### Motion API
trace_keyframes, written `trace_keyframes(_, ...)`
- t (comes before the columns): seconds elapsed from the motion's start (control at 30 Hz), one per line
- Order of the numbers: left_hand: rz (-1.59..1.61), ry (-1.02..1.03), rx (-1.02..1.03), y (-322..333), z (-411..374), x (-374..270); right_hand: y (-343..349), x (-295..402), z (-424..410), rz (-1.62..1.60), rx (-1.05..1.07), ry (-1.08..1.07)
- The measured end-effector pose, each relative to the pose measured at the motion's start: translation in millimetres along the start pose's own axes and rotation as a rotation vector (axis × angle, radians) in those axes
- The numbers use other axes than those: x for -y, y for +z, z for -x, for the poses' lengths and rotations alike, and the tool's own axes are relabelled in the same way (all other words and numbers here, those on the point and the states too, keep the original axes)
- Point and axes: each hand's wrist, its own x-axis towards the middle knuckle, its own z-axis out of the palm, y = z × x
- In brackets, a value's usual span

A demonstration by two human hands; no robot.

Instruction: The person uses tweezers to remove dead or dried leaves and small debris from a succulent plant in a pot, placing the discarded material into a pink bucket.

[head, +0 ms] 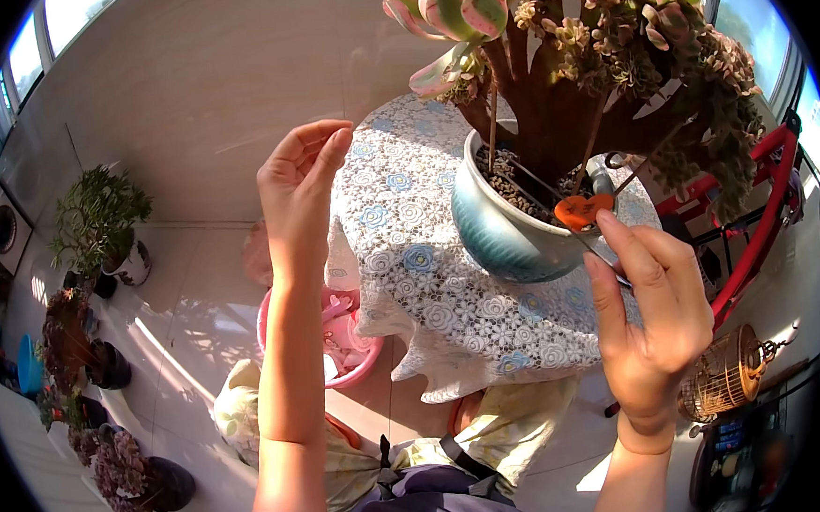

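My right hand (656, 304) grips what look like long metal tweezers (587, 244), whose thin arms reach over the pot's rim. An orange heart-shaped tag (578, 212) bearing writing sits close to its index finger; contact is hard to make out. The blue-green glazed pot (514, 239) holds gritry pebble soil (518, 187) and a large branching succulent (542, 118) with pink-edged green rosettes. Thin stakes stand in the soil. To the left of the pot, my left hand (302, 164) is raised, fingers curled and thumb near the index fingertip. Nothing shows between them.
A lace cloth with blue flowers (417, 259) covers the round table. Below it stands a pink basin (341, 341) with pink items. Potted plants (110, 362) line the left side. On the right are a red metal frame (754, 249) and a birdcage (720, 374).
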Motion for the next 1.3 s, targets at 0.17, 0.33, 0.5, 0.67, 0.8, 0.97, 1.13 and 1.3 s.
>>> trace_keyframes(0.17,-0.563,-0.120,-0.170,-90.6,64.0,45.3,4.5,24.1,16.5,-0.248,0.129,-0.029)
trace_keyframes(0.33,-0.956,0.109,-0.219,-103.5,87.3,81.8,16.4,29.2,21.4,-0.154,0.098,-0.043)
trace_keyframes(0.5,-0.469,0.290,-0.150,-23.8,56.7,25.4,18.4,26.3,13.6,0.058,0.009,-0.053)
trace_keyframes(0.67,0.076,0.063,0.099,55.8,23.7,-3.8,12.9,33.5,16.1,-0.001,0.044,0.047)
trace_keyframes(0.8,0.280,-0.039,0.145,81.3,5.5,-1.7,12.9,24.7,19.3,0.042,0.016,-0.017)
trace_keyframes(0.97,0.381,-0.058,0.171,84.1,0.6,5.2,12.6,18.4,25.1,0.027,0.019,0.017)
trace_keyframes(1.13,0.503,-0.072,0.039,91.5,4.6,9.9,10.0,20.0,26.7,-0.038,0.053,0.096)
trace_keyframes(1.3,0.495,-0.055,-0.001,92.9,8.0,9.7,9.7,17.8,27.9,-0.053,0.066,0.112)
